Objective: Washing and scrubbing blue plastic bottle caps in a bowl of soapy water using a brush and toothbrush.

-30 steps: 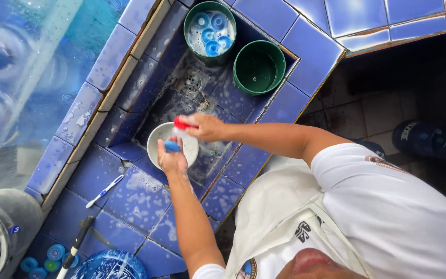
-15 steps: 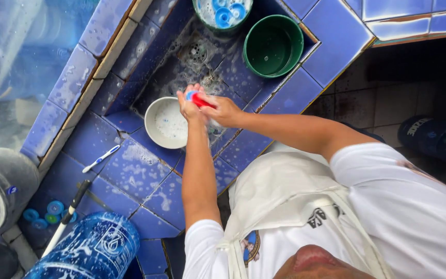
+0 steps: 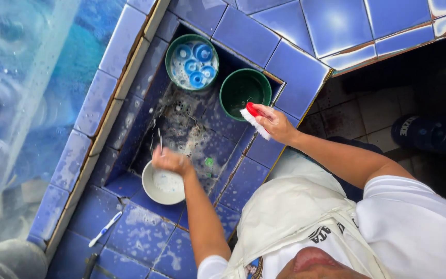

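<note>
Standing over the blue-tiled sink [image 3: 130, 129], I see the washing partway along: suds cover the basin floor and the tiled table [image 3: 145, 232], and nothing looks rinsed yet, as far as I can judge. The left hand [image 3: 170, 161] sits at the rim of a white bowl [image 3: 162, 183] full of soapy water on the sink's near ledge; its fingers are curled, though I cannot tell exactly what they pinch. The right hand [image 3: 277, 124] has its fingers clenched around a red-handled scrub brush [image 3: 254, 119], held by the empty green bowl [image 3: 245, 93]. Another green bowl [image 3: 192, 62] holds blue bottle caps [image 3: 198, 64] soaking in foam. A big clear water jug [image 3: 21, 93] stands at the left; its label is too blurred to make out.
</note>
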